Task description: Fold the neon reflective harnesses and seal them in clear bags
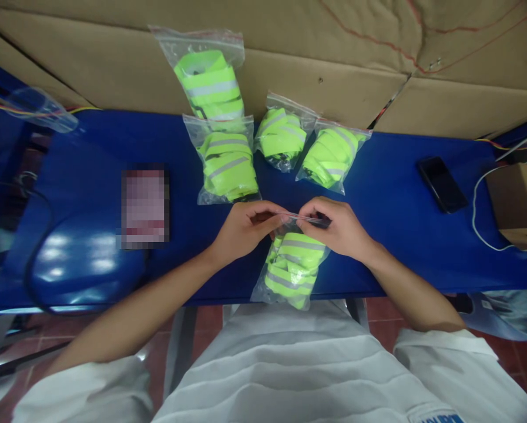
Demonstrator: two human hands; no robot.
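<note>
Between my hands is a clear zip bag (pixel 294 270) with a folded neon-yellow strap with grey reflective stripes inside. My left hand (pixel 249 229) pinches the bag's top edge between thumb and fingers. On the same edge, a little to the right, my right hand (pixel 336 226) also pinches. The bag hangs toward me at the table's front edge. Beyond my hands lie more such bags: one front left (pixel 228 164), one behind it (pixel 212 85) leaning on the cardboard, one in the middle (pixel 283 135) and one on the right (pixel 331 154).
The blue table (pixel 386 235) ends at a brown cardboard wall (pixel 281 64). A black phone (pixel 442 184) lies at right, near a white cable (pixel 477 217) and a cardboard box (pixel 512 200). At left are a blurred-out flat object (pixel 144 205) and a tipped clear plastic cup (pixel 47 108).
</note>
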